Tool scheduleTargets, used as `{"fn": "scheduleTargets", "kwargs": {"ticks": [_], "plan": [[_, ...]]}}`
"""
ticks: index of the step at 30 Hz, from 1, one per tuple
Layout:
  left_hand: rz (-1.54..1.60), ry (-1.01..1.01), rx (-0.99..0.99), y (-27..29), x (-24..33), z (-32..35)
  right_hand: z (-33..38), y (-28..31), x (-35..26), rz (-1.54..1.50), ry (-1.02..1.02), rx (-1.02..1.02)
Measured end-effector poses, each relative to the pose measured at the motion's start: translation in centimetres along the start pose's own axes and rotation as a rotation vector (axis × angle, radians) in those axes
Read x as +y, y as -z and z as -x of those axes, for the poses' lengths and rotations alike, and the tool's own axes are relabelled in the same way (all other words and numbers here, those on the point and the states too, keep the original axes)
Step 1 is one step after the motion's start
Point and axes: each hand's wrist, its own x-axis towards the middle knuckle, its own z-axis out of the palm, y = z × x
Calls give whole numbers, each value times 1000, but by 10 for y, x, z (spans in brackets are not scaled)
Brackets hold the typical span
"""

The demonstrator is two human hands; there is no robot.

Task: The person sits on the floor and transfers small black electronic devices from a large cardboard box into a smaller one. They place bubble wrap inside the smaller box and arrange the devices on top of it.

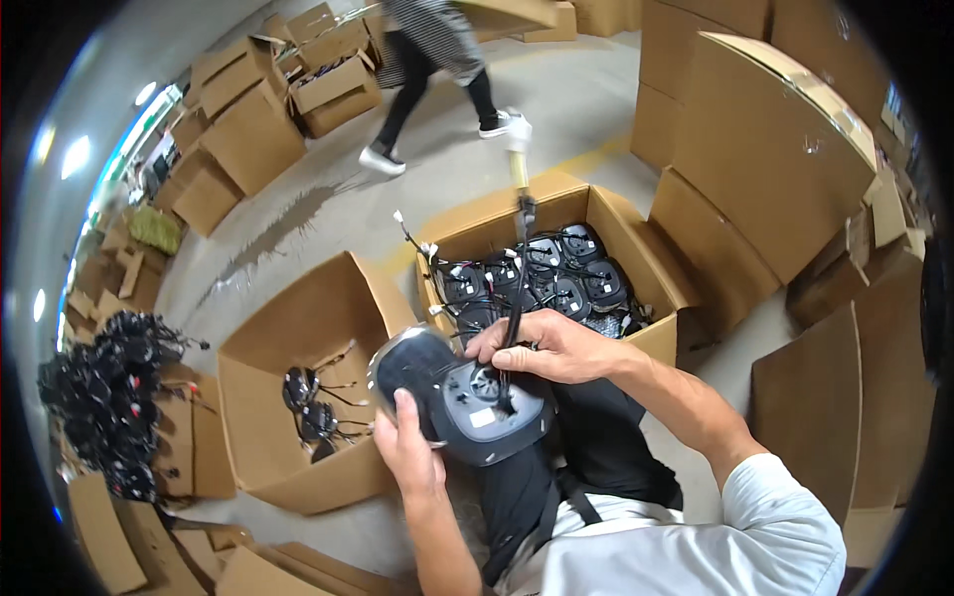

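Currently my left hand (412, 452) grips a rounded black plastic housing (459, 402), my right hand (558, 348) its black cables (516, 313), beside a brown cardboard box (656, 340) edge.

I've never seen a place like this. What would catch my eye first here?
Probably the rounded black unit near the centre, with black cables rising from it, pinched in the right hand. Just beyond it, an open cardboard box holds several similar dark units, and a tangled black heap stands out at the far left. At the top, a passer-by is caught mid-stride.
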Motion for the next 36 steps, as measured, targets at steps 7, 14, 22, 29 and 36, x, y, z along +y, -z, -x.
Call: {"fn": "scheduleTargets", "kwargs": {"ticks": [7, 14, 22, 29, 36], "plan": [[-110, 89, -207, -7, -31, -1, -14, -16, 1, -128, -56, 304], [-91, -52, -112, -25, -22, 1, -25, -36, -29, 2, 47, 430], [-152, -59, 8, 1, -20, 13, -33, -43, -52, -439, -103, 334], [55, 78, -158, 8, -48, 35, -35, -87, -36, -326, 127, 282], [275, 200, -151, 30, -50, 58, -21, -90, -35, 7, 345, 209]]}}
